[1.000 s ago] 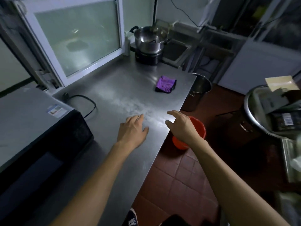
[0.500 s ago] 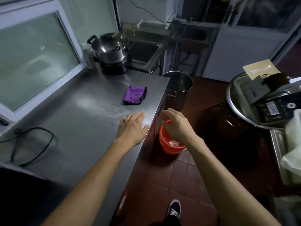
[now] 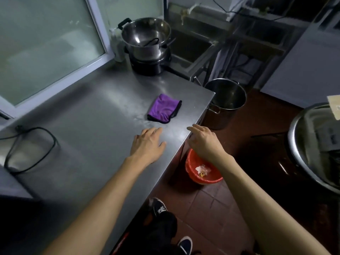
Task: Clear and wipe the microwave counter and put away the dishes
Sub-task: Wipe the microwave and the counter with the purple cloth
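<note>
A folded purple cloth point(image 3: 163, 109) lies on the steel counter point(image 3: 95, 129), near its right edge. My left hand point(image 3: 147, 144) rests flat on the counter just below the cloth, fingers straight and empty. My right hand point(image 3: 204, 140) hovers at the counter's right edge, fingers relaxed and empty, above a red bucket point(image 3: 202, 168) on the floor that holds some scraps. A steel pot point(image 3: 147, 39) stands on a black cooker base at the counter's far end.
A black power cord point(image 3: 31, 148) loops on the counter at left. A tall steel stockpot point(image 3: 226, 102) stands on the tiled floor beside the counter. A large steel basin point(image 3: 312, 148) with packets sits at right. A window point(image 3: 46, 43) is behind the counter.
The view has swung right, so the microwave has left the frame. Both hands have shifted toward the cloth and the counter's right edge; the bucket's contents now show.
</note>
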Available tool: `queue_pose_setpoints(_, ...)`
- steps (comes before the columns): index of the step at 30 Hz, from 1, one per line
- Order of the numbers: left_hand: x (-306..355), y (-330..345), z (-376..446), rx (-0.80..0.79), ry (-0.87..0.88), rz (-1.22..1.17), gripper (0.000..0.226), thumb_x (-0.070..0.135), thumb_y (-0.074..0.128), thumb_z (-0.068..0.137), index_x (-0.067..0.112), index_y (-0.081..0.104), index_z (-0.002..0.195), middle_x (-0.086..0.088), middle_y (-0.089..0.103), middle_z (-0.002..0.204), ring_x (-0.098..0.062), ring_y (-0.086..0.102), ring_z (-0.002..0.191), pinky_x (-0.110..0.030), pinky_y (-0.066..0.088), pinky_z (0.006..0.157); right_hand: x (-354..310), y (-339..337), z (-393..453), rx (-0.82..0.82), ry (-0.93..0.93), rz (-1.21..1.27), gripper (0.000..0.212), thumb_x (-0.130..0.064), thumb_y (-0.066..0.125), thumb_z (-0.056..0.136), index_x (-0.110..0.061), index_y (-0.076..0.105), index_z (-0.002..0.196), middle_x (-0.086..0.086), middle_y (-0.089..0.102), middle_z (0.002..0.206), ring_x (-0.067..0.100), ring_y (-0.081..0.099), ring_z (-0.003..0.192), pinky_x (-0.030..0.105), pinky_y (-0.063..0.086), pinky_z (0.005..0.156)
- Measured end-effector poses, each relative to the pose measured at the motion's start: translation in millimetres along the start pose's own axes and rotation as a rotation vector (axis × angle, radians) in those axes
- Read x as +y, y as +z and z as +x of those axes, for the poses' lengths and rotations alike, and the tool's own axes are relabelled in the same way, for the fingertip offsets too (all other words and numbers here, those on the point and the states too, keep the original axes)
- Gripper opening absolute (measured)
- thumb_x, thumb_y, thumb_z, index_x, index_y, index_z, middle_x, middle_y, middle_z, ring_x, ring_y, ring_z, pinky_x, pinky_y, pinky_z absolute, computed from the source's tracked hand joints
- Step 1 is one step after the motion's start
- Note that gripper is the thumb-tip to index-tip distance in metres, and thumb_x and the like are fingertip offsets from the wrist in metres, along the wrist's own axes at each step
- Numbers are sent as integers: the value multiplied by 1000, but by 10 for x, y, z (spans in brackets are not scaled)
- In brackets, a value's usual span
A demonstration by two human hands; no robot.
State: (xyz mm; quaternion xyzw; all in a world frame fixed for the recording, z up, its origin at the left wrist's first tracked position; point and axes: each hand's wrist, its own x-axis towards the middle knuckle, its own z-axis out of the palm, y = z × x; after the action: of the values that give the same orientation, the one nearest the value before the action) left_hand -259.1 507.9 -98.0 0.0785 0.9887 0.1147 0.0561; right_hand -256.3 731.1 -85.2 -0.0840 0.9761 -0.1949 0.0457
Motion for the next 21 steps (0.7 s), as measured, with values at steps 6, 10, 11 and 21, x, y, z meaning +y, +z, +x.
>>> queue_pose_setpoints(6, -349, 78, 636, -5, -88, -94, 57, 44, 53, 95, 21, 43, 147, 1, 49, 146, -26, 45, 132, -45, 44, 101, -30, 188, 797, -101, -68, -35, 54, -31, 64, 94, -19, 49, 144, 7, 53, 144, 32, 46, 134, 51, 42, 106)
queue_pose_setpoints(10, -508, 126, 954, -40, -134, -97, 59, 44, 52, 96, 21, 40, 149, 1, 49, 146, -26, 44, 132, -45, 44, 99, -31, 281, 1259, -137, -111, -80, 56, -35, 62, 94, -21, 46, 146, 4, 50, 148, 30, 45, 135, 50, 42, 104)
queue_pose_setpoints(11, -534, 144, 1026, -49, -145, -96, 59, 44, 52, 96, 22, 39, 150, 1, 49, 147, -26, 44, 133, -45, 44, 99, -17, 319, 1360, -149, -116, -86, 57, -36, 62, 94, -21, 46, 146, 3, 50, 147, 29, 45, 135, 49, 42, 103)
queue_pose_setpoints(21, -635, 514, 1772, -151, -280, -119, 56, 44, 52, 97, 23, 43, 147, 2, 49, 148, -25, 45, 133, -46, 43, 101, 344, 813, 2403, -319, -177, -130, 65, -43, 61, 93, -28, 35, 150, 6, 25, 162, 28, 20, 149, 51, 31, 113)
